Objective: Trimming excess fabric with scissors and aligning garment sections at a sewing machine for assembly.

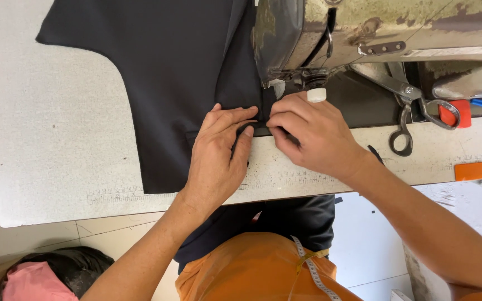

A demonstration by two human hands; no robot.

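Observation:
A dark navy piece of fabric [168, 61] lies spread on the pale sewing table [46, 145], running under the head of an old worn sewing machine [375, 28]. My left hand [218, 156] lies flat on the fabric's near edge, thumb and fingers pinching a fold. My right hand [311, 134] pinches the same folded edge from the right, just below the needle area; a white thimble-like cap [317, 95] sits on one finger. The fingertips of both hands nearly meet at the fold.
Metal scissors [411, 111] lie to the right of the machine, beside a red object [449, 114]. An orange ruler [481, 169] rests at the right table edge. A measuring tape [311, 267] hangs over my orange lap. Pink and black cloth [46, 276] lies on the floor, lower left.

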